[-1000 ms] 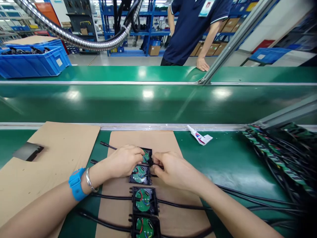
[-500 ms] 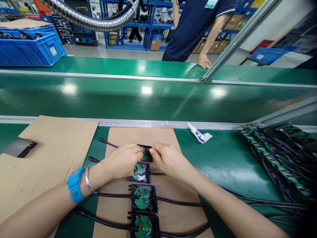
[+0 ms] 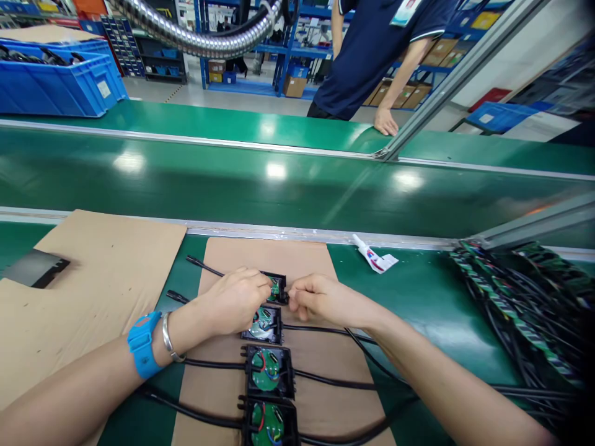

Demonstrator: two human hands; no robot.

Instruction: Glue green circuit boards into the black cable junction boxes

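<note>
Several black junction boxes with green round circuit boards and black cables lie in a column on a brown cardboard sheet [image 3: 307,260]. My left hand [image 3: 235,300], with a blue wristband and a silver bangle, is curled over the farthest box [image 3: 277,288], fingers closed on its left side. My right hand [image 3: 320,300] pinches the right edge of that same box where its cable leaves. The second box [image 3: 264,325] sits just below my hands. Two more boxes [image 3: 269,371] lie nearer to me.
A small white glue tube [image 3: 374,257] lies right of the cardboard. A heap of circuit boards with cables [image 3: 520,297] fills the right side. A second cardboard sheet [image 3: 93,272] is left. Beyond runs a green conveyor [image 3: 279,186]; another person's hand [image 3: 385,122] rests on its far side.
My right hand has slid a little right, off the top of the farthest box to its right edge. The view has shifted slightly. My left hand stays on the box.
</note>
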